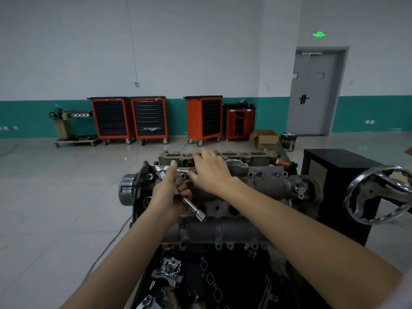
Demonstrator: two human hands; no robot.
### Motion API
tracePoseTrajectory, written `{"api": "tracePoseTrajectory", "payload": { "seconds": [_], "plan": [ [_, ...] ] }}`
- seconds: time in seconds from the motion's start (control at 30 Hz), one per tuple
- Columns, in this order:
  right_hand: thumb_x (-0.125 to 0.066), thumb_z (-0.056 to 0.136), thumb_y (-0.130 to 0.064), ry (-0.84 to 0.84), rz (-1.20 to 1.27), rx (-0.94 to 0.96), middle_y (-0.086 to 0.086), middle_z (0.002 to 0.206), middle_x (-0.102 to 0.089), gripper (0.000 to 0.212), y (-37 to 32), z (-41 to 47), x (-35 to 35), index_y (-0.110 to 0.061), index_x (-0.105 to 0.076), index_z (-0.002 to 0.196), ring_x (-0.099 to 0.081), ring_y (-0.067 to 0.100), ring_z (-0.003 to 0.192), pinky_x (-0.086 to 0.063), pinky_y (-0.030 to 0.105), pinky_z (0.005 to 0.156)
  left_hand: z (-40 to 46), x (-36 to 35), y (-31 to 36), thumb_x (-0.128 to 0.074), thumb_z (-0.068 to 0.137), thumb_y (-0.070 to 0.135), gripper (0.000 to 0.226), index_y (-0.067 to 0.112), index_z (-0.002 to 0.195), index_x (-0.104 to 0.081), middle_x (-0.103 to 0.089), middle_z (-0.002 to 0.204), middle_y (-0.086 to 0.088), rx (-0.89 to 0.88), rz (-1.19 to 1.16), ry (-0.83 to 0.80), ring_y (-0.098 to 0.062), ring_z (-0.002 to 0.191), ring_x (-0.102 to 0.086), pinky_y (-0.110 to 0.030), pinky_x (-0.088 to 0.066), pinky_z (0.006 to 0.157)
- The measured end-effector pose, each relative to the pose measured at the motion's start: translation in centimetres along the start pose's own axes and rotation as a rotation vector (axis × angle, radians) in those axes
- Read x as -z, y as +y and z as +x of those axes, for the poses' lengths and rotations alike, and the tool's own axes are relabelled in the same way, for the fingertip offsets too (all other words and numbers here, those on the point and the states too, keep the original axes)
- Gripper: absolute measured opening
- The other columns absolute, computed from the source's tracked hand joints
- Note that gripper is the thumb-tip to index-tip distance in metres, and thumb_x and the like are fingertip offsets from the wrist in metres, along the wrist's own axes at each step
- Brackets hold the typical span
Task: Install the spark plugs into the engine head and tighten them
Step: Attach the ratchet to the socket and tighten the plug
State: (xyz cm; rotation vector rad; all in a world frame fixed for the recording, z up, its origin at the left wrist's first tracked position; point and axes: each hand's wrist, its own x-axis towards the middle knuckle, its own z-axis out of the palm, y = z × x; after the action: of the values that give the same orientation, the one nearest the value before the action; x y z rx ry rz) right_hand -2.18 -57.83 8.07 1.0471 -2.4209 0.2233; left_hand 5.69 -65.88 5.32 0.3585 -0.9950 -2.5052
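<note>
Right hand [209,169] rests spread on the engine head [256,175] (nearer the plug holes); beside it, left hand [170,192] grips the socket wrench [196,209], its shaft slanting toward the person.

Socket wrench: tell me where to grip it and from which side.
Grip the socket wrench on its plain shaft, above the socket end, where the left hand already holds it. Come from the left; the socket end points down-right and should probably stay free, and the right hand works on the engine head.
</note>
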Motion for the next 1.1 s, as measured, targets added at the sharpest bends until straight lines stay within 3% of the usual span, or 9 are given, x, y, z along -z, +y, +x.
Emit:
{"api": "tracePoseTrajectory", "payload": {
  "seconds": [0.1,0.23,0.37,0.5,0.63,0.77,0.87,0.97,1.1],
  "plan": [
    [-0.044,0.094,-0.037,-0.100,-0.110,0.033,0.013,0.121,-0.055,0.038,0.1,1.3,-0.8,-0.008,-0.053,0.118,-0.046,0.030,0.114,-0.038,0.038,0.088,0.8,0.6,0.1,-0.054,0.093,0.019,0.028,0.012,0.068,-0.045,-0.037,0.043,0.005,0.028,-0.014,0.034,-0.004,0.033,-0.031,-0.015,-0.027,0.030],
    [-0.046,0.095,-0.024,0.070,-0.129,0.118,0.012,0.110,-0.061,0.024,-0.1,0.2,-1.1,-0.007,-0.057,0.107,-0.052,0.029,0.104,-0.041,0.036,0.080,1.3,0.3,0.0,-0.051,0.095,0.019,0.025,0.012,0.071,-0.048,-0.041,0.043,0.005,-0.038,-0.005,0.107,-0.004,0.035,-0.037,-0.014,-0.034,0.035],
    [-0.040,0.096,-0.029,0.323,0.154,0.015,0.009,0.097,-0.062,0.028,0.0,-2.7,-0.3,-0.008,-0.058,0.101,-0.055,0.025,0.091,-0.039,0.033,0.070,0.6,-1.1,-0.6,-0.053,0.094,0.027,0.020,0.014,0.079,-0.052,-0.048,0.045,0.006,-0.214,0.147,0.146,-0.005,0.037,-0.046,-0.022,-0.042,0.044],
    [-0.038,0.097,-0.032,0.284,0.338,-0.069,0.008,0.090,-0.061,0.032,1.2,-4.8,2.9,-0.009,-0.059,0.095,-0.057,0.023,0.080,-0.040,0.032,0.063,-1.0,-5.4,-1.4,-0.053,0.093,0.027,0.025,0.015,0.072,-0.050,-0.044,0.055,0.001,-0.217,0.084,0.075,-0.009,0.048,-0.042,-0.026,-0.038,0.052],
    [-0.035,0.098,-0.033,0.283,0.457,-0.222,0.008,0.082,-0.064,0.039,5.4,-8.6,5.9,-0.007,-0.063,0.089,-0.059,0.022,0.076,-0.048,0.039,0.070,-3.0,-10.2,-5.2,-0.052,0.092,0.018,0.024,0.016,0.069,-0.048,-0.045,0.058,0.000,-0.226,0.139,-0.018,-0.012,0.051,-0.044,-0.024,-0.039,0.048],
    [-0.045,0.095,-0.033,0.306,0.464,-0.365,0.006,0.076,-0.064,0.034,11.5,-14.0,8.6,-0.007,-0.063,0.083,-0.059,0.018,0.070,-0.048,0.032,0.066,-5.8,-15.7,-11.0,-0.055,0.092,0.022,0.024,0.014,0.071,-0.051,-0.051,0.059,-0.002,-0.109,0.160,-0.139,-0.014,0.052,-0.050,-0.029,-0.044,0.054],
    [-0.057,0.087,-0.029,0.297,0.395,-0.485,-0.001,0.066,-0.054,0.024,16.6,-19.0,10.8,-0.013,-0.049,0.070,-0.053,0.014,0.062,-0.031,0.018,0.050,-7.9,-20.4,-16.2,-0.055,0.093,0.017,0.017,0.011,0.077,-0.056,-0.061,0.058,-0.002,-0.019,0.152,-0.236,-0.013,0.052,-0.060,-0.028,-0.051,0.056],
    [-0.059,0.085,-0.019,0.333,0.262,-0.607,0.016,0.079,-0.060,0.018,21.6,-24.1,13.2,-0.004,-0.055,0.078,-0.056,0.032,0.079,-0.027,0.025,0.057,-10.2,-25.4,-22.0,-0.055,0.093,0.014,0.019,0.011,0.074,-0.054,-0.059,0.057,-0.003,0.110,0.134,-0.360,-0.013,0.048,-0.055,-0.027,-0.047,0.053],
    [-0.054,0.089,-0.019,0.347,0.258,-0.855,0.020,0.088,-0.065,0.024,26.5,-30.5,14.7,0.004,-0.061,0.090,-0.059,0.034,0.084,-0.042,0.033,0.074,-12.6,-30.3,-29.2,-0.053,0.093,0.008,0.025,0.009,0.068,-0.047,-0.051,0.046,-0.002,0.339,0.224,-0.539,-0.009,0.036,-0.041,-0.016,-0.032,0.036]
  ]
}}
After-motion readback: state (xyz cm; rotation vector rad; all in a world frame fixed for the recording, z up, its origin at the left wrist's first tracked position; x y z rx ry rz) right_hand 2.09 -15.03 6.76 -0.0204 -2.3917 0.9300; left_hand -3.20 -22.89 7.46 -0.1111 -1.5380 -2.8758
